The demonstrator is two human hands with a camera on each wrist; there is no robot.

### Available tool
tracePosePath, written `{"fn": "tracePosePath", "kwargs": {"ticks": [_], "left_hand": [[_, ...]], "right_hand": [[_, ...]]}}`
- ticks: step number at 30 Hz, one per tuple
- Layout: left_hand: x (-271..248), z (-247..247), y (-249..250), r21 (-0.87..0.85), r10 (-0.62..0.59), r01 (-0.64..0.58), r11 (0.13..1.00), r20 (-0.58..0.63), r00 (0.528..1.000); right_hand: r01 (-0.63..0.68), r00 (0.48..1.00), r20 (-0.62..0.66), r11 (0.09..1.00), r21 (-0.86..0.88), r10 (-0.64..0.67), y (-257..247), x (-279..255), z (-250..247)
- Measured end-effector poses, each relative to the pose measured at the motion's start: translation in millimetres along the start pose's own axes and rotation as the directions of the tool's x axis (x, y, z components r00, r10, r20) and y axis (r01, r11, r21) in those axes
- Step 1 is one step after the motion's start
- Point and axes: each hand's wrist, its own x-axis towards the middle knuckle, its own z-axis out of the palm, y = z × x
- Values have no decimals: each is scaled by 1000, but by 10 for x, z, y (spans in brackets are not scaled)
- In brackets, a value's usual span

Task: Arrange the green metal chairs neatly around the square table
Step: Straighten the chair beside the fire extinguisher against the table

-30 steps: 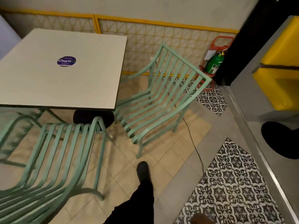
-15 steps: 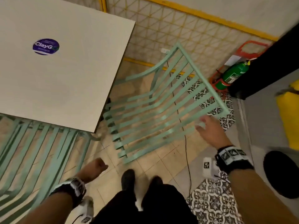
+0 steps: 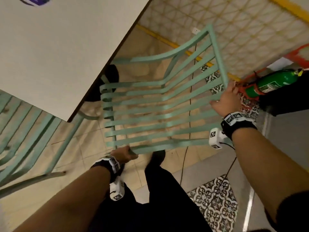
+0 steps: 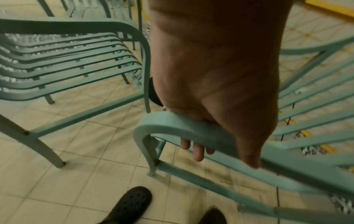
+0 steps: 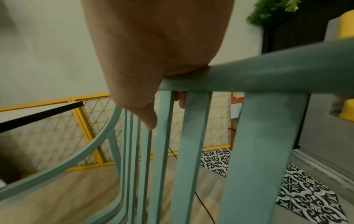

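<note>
A green slatted metal chair [image 3: 155,104] stands askew beside the corner of the square beige table [image 3: 63,41]. My left hand [image 3: 123,154] grips the front end of its near armrest [image 4: 191,128], fingers curled under the bar. My right hand [image 3: 225,99] holds the top rail of the backrest [image 5: 277,75], fingers wrapped behind it and thumb in front. A second green chair [image 3: 28,139] sits at the table's near side on the left; the left wrist view shows this second chair [image 4: 76,72] beside the held one.
A green fire extinguisher [image 3: 275,82] in an orange stand leans by the yellow lattice fence [image 3: 217,22]. A black cable [image 3: 189,128] runs across the tiles under the chair. My black shoes [image 4: 130,204] stand close to the chair's leg. Patterned floor tiles [image 3: 215,198] lie at right.
Both hands have reached forward and taken hold of the chair: the left on the armrest, the right on the backrest rail. The view has moved closer over the chair.
</note>
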Motion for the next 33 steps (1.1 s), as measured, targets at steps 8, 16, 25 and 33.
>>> {"fn": "tracePosePath", "kwargs": {"ticks": [8,16,25,33], "left_hand": [[82,63,164,155,-98,111,982,-85,992],[138,-203,480,397,-44,145,906,-253,966],[753,-1229,1285,580,165,14,814,-254,953],[1477,-1952,1975,633,271,-97,768,-184,945]], "right_hand": [[19,1000,20,992,121,-22,296,397,-25],[-4,1000,-11,953,304,7,620,566,-104],[-217,970,-13,892,397,242,1109,1069,-259],[-360,925,21,854,375,381,1201,1748,-484]]}}
